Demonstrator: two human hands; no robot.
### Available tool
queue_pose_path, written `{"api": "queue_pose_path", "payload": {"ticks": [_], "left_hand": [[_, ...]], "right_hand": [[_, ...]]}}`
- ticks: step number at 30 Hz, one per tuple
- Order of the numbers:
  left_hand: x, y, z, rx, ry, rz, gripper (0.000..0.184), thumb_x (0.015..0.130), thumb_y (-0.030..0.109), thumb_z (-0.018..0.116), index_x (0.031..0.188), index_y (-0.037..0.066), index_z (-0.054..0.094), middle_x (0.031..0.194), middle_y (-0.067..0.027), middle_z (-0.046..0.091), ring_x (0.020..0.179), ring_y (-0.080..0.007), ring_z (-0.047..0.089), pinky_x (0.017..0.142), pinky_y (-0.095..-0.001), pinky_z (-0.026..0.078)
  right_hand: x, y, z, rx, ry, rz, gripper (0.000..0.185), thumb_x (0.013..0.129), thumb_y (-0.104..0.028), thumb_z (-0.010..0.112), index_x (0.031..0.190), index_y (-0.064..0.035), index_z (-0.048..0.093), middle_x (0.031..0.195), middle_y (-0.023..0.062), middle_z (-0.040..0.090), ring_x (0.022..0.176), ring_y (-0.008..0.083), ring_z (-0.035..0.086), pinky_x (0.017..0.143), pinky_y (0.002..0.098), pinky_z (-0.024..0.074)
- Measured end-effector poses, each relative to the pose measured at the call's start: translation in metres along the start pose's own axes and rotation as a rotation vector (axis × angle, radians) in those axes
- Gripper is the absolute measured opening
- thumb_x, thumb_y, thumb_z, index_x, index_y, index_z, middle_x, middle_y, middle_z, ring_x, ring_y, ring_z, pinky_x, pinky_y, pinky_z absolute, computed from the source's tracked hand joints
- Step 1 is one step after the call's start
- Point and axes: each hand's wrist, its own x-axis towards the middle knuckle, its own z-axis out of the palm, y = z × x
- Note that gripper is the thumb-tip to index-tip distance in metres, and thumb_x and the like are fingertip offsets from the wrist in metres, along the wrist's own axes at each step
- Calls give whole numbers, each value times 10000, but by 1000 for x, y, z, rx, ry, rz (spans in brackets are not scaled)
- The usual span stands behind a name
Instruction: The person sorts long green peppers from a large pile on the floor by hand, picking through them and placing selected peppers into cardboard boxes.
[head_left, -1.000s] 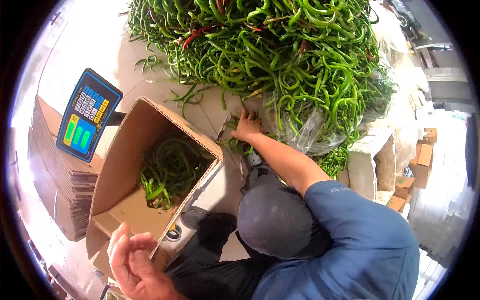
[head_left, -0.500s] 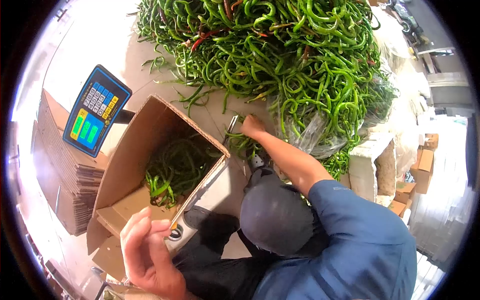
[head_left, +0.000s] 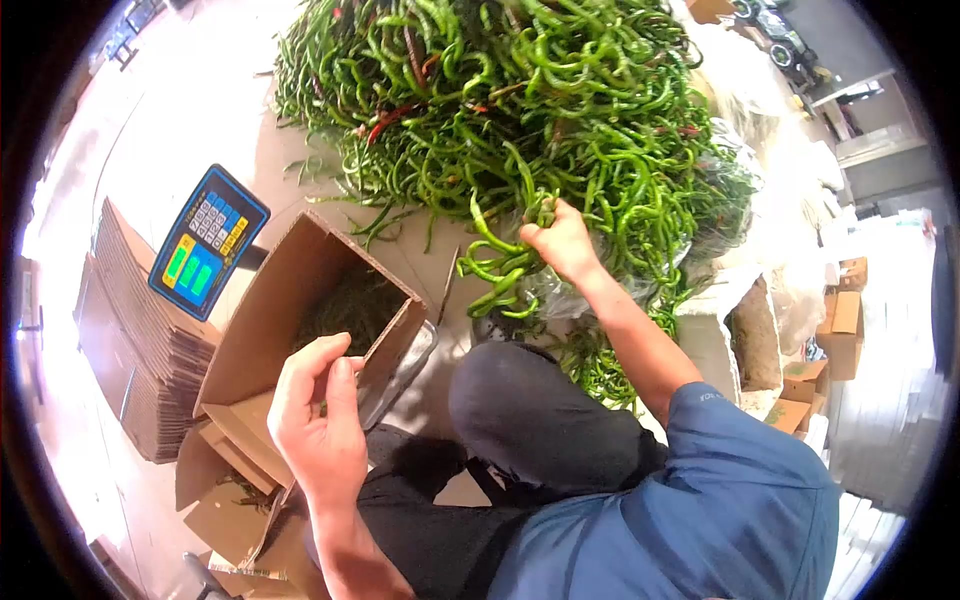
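Note:
My right hand [head_left: 562, 240] is closed round a bunch of long green peppers [head_left: 500, 265], lifted in front of the big pepper heap [head_left: 480, 120]. My left hand [head_left: 322, 415] is raised at the near side of an open cardboard box [head_left: 265, 300], its fingers bent and the thumb apart from them, with nothing in it. Inside the box more green peppers [head_left: 355, 305] lie in shadow, partly hidden by the box wall and my left hand.
A scale display [head_left: 209, 242] stands left of the box, beyond a stack of flattened cardboard [head_left: 150, 350]. At the right are a white foam box [head_left: 715, 340] and small cartons [head_left: 845, 325]. Clear plastic [head_left: 560, 298] lies by the heap.
My right hand has risen from the floor and moved right, now with a bunch of peppers in it. My left hand has moved up and slightly right. The camera view has shifted.

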Motion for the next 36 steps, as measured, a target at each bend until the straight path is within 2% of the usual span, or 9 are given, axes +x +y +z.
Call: {"api": "queue_pose_path", "payload": {"ticks": [1, 4, 9, 14, 15, 17, 22, 26, 36], "left_hand": [[1, -1, 4, 9, -20, 13, 163, 963, -36, 587, 1106, -36, 667, 1044, -97, 662, 880, -143, 666, 784, -257, 527], [4, -3, 19, -3, -74, 44, 130, 959, 6, 615, 1069, -19, 679, 958, -85, 678, 841, -137, 671, 762, -261, 524], [3, -5, 47, -132, -222, -75, 172, 941, 32, 641, 1100, -13, 686, 924, -83, 708, 852, -126, 665, 764, -260, 525], [1, -4, 74, -182, -320, -62, 612, 885, 28, 686, 1444, 7, 436, 1375, -145, 543, 1065, -179, 631, 910, -308, 536], [2, -1, 78, -191, -267, 2, 658, 854, 25, 737, 1442, 0, 443, 1393, -170, 538, 1111, -204, 638, 834, -308, 567], [2, 10, 82, -305, -192, 57, 677, 841, 40, 765, 1437, -7, 446, 1382, -167, 548, 1124, -217, 639, 831, -303, 566], [6, 27, 77, -252, -23, 330, 601, 856, 23, 760, 1395, -4, 494, 1327, -142, 590, 1103, -190, 631, 845, -282, 553], [13, 24, 68, -111, 220, 491, 495, 873, 71, 769, 1324, 6, 576, 1176, -98, 661, 873, -134, 660, 669, -237, 547], [20, 23, 36, 149, 350, 563, 261, 901, 72, 727, 1157, 51, 679, 942, -112, 697, 790, -202, 670, 708, -323, 536]], "right_hand": [[5, -6, -14, 78, -11, 6, 254, 786, -60, 726, 1022, -12, 645, 866, 41, 682, 775, 132, 623, 715, 303, 519], [10, -55, -54, 366, -54, -59, 175, 799, -5, 719, 963, -31, 662, 847, 37, 677, 748, 143, 625, 701, 305, 520], [13, -126, -97, 715, -229, -7, 122, 816, -67, 695, 922, -11, 673, 814, 63, 669, 662, 168, 646, 612, 344, 559], [17, -167, -111, 765, -399, -60, 236, 877, -143, 696, 997, 61, 703, 868, 132, 732, 695, 202, 713, 664, 343, 606], [14, -180, -108, 738, -410, -33, 239, 880, -143, 691, 999, 64, 700, 875, 134, 732, 698, 202, 714, 664, 341, 609], [0, -200, -97, 746, -375, -41, 175, 866, -110, 683, 953, 42, 678, 851, 120, 710, 679, 197, 701, 625, 348, 601], [-30, -232, -53, 710, -383, -83, 105, 824, -54, 671, 879, 34, 657, 789, 100, 680, 627, 192, 673, 577, 345, 584], [-47, -241, -9, 664, -316, -95, 72, 806, -20, 681, 869, 12, 663, 767, 82, 663, 612, 176, 645, 543, 341, 543], [-44, -212, 58, 539, -216, -157, 21, 825, 2, 679, 838, -11, 668, 749, 41, 659, 612, 128, 615, 549, 300, 504]]}}
